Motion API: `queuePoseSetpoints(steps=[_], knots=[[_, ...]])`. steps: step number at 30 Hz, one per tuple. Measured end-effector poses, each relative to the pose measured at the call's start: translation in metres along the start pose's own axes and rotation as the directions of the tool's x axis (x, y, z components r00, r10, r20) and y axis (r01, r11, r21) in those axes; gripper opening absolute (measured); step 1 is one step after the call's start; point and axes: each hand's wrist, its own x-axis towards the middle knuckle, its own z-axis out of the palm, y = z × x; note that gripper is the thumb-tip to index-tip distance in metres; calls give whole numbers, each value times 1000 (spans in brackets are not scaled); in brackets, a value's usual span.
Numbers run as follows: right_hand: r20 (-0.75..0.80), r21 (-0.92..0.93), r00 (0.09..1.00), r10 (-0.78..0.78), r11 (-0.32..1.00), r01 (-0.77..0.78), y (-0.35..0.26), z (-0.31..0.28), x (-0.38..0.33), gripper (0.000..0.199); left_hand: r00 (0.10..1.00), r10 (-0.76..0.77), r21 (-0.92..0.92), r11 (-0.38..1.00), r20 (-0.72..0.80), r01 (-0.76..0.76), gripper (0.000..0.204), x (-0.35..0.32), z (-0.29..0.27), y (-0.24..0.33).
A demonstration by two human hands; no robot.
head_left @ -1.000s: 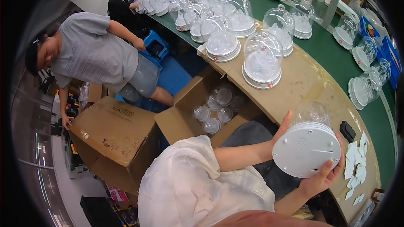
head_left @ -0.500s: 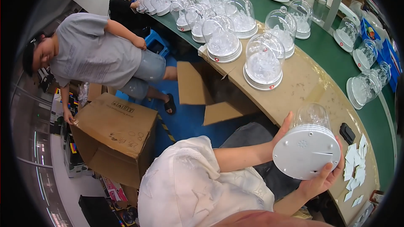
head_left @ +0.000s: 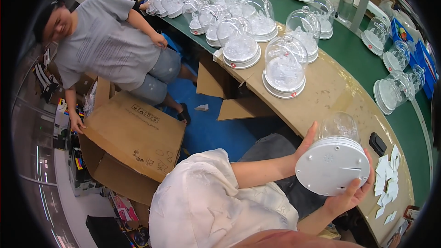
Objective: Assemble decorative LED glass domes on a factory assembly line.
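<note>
I hold a clear glass dome on a round white base (head_left: pixel 334 165) tilted so the underside of the base faces me. My left hand (head_left: pixel 307 143) grips its left rim and my right hand (head_left: pixel 351 196) supports its lower right edge. It hangs just over the near edge of the tan table (head_left: pixel 330 92). An upright glass dome lamp (head_left: pixel 285 68) with white filling stands on the table beyond it.
Several more domes crowd the green table top (head_left: pixel 349 46). A black small device (head_left: pixel 378 143) and white paper slips (head_left: pixel 388 183) lie to the right. A person in a grey shirt (head_left: pixel 105 46) holds a large cardboard box (head_left: pixel 133 133) on the blue floor.
The person in grey has straightened up and moved the big cardboard box toward me, its flaps closing over the domes inside. My hands and the held dome have barely moved.
</note>
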Motion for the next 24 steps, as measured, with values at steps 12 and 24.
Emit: queuePoseSetpoints(steps=[12, 24], knots=[[-15, 8, 999, -40, 999, 40, 10, -9, -4, 42, 992, -118, -66, 991, -37, 115, 99, -5, -8, 1], [-212, 168, 967, 138, 980, -103, 34, -57, -5, 35, 988, 43, 95, 995, -146, -29, 87, 19, 18, 3]])
